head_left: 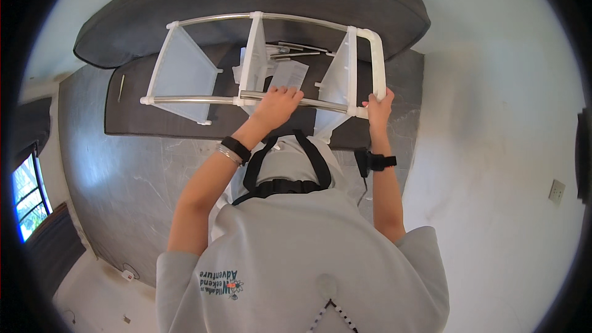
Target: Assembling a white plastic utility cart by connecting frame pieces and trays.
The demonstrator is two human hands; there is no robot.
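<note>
over dark mat, left hand wrapped round rack front bar; right hand gripping corner.

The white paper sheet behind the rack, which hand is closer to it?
Left. The left hand grips the metal bar just below the paper sheet; the right hand holds the rack's white corner, farther away.

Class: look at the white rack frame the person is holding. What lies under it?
Under the white rack frame lies a dark grey cushion, with loose metal rods and a paper sheet on it. The frame's panels and both hands cover anything beneath them.
</note>
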